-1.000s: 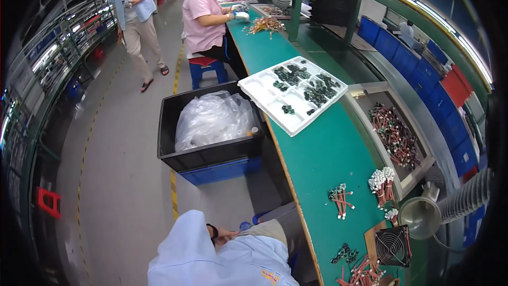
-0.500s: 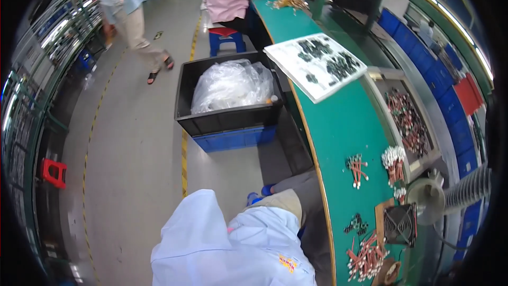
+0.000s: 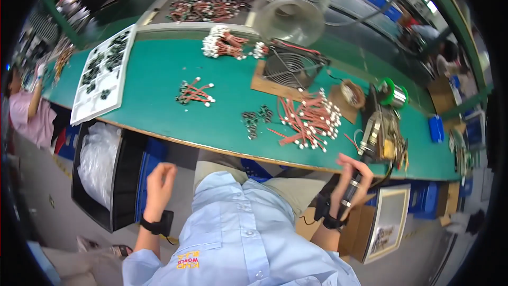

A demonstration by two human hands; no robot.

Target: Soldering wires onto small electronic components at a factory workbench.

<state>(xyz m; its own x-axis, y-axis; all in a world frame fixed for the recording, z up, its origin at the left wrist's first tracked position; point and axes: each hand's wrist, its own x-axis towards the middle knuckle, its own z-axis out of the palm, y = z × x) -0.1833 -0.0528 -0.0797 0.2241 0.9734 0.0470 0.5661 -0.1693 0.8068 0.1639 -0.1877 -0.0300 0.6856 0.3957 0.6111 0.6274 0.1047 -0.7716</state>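
My right hand (image 3: pixel 355 180) is at the table's front edge, its fingers round a soldering iron (image 3: pixel 349 197) with a dark handle. Beyond it lie a metal iron stand (image 3: pixel 373 130) and a green-rimmed solder spool (image 3: pixel 392 94). My left hand (image 3: pixel 160 182) hovers short of the table, near the black bin, fingers curled together with nothing visible in them. On the green table (image 3: pixel 159 82) lie a pile of red wire leads with white connectors (image 3: pixel 312 122), small dark parts (image 3: pixel 250 123), a smaller group of leads joined to dark parts (image 3: pixel 194 92) and a bundled stack (image 3: pixel 225 43).
A white foam tray (image 3: pixel 114 95) of dark parts overhangs the table at left, above a black bin (image 3: pixel 117 190) of clear plastic. A fan (image 3: pixel 290 69) and a fume duct funnel (image 3: pixel 290 21) stand behind the leads. Another person (image 3: pixel 32 114) sits far left.
The view has swung right, from the aisle and table end to face the table. Both hands, hidden earlier, now show. The walking person in the aisle is no longer seen walking there.
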